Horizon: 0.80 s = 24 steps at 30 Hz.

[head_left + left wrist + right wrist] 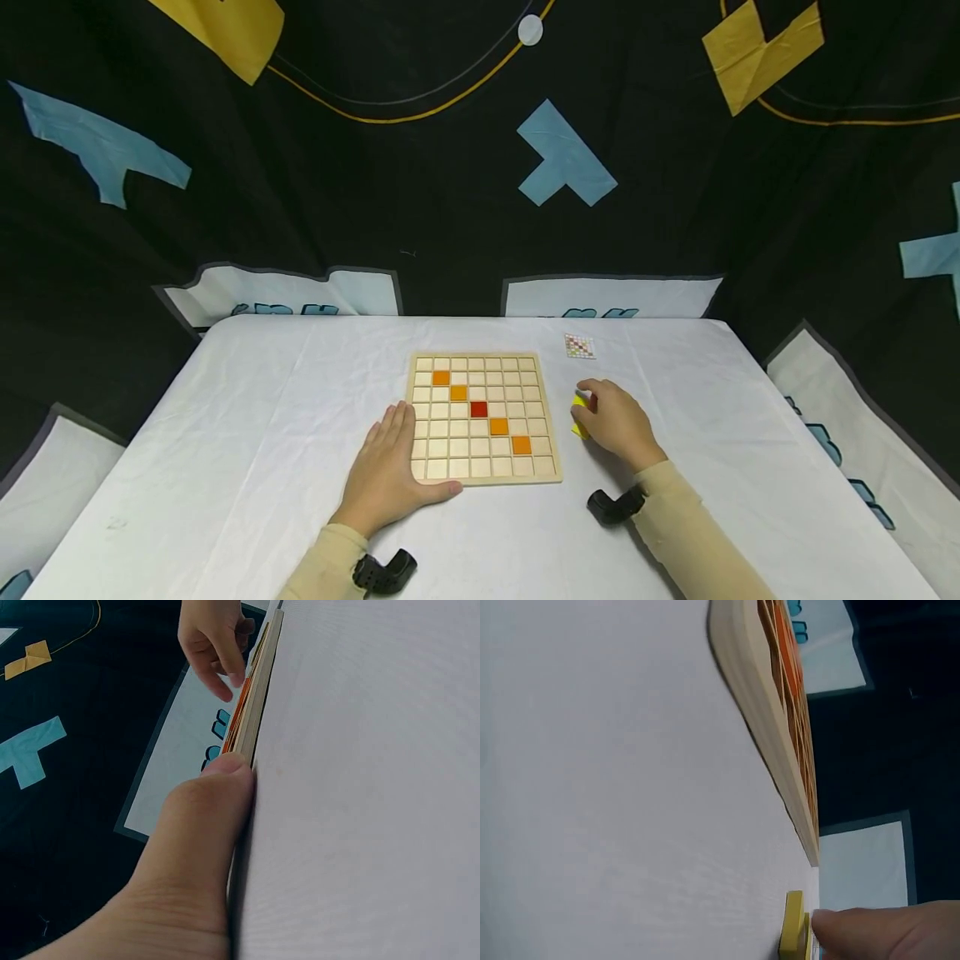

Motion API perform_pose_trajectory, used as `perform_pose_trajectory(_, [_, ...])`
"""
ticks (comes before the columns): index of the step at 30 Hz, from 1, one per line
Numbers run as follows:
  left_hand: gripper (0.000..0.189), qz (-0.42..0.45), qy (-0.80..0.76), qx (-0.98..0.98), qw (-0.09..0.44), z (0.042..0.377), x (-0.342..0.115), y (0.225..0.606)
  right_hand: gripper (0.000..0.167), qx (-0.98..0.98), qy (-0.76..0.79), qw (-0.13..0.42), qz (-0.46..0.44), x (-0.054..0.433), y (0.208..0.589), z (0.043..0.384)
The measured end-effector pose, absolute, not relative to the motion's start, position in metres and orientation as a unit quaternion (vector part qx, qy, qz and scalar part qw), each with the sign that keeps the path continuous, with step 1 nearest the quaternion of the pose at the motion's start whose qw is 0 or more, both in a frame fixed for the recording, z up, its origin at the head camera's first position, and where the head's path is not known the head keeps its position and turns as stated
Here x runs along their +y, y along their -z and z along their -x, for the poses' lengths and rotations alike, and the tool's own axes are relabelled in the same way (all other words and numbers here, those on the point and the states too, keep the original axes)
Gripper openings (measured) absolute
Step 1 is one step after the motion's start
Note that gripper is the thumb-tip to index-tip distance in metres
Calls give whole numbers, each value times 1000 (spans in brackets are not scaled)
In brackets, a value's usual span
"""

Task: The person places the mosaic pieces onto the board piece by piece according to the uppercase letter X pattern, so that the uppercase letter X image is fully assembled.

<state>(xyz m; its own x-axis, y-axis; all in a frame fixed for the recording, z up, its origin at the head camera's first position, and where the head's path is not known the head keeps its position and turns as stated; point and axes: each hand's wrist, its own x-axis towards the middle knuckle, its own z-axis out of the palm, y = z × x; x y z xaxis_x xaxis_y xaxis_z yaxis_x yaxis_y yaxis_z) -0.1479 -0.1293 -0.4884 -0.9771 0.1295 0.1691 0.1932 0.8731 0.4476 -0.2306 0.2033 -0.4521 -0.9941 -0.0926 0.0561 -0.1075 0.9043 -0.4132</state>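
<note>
A square wooden grid board (480, 482) lies flat, filled with pale tiles. A red tile (478, 409) and several orange tiles (498, 427) form a diagonal across it. My left hand (390, 475) rests along the board's left side with fingers extended, its thumb (214, 787) against the near edge. To the right of the board, my right hand (618, 421) curls over small yellow tiles (580, 432) and pinches at one between thumb and index finger. In the right wrist view the thumb (877, 930) is right at a yellow tile (792, 926); the other fingers are out of sight.
A small patterned card (580, 347) lies beyond the right hand, near the board's far right corner. White cloth (225, 467) covers the table. Dark curtains with blue and yellow shapes (566, 154) hang behind it. Each wrist wears a black camera mount (615, 506).
</note>
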Motion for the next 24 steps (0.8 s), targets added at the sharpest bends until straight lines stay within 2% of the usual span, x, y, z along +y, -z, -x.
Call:
perform_pose_trajectory(6, [142,79,235,-967,54,149,-130,490,33,-978,-203,-6,-34,204,453,234])
perform_pose_trajectory(16, [141,82,233,-968,55,148,-131,488,18,-974,-220,-3,-58,197,447,244])
perform_pose_trajectory(24, [141,80,232,-968,52,148,-131,489,15,-957,-280,10,-70,167,438,259])
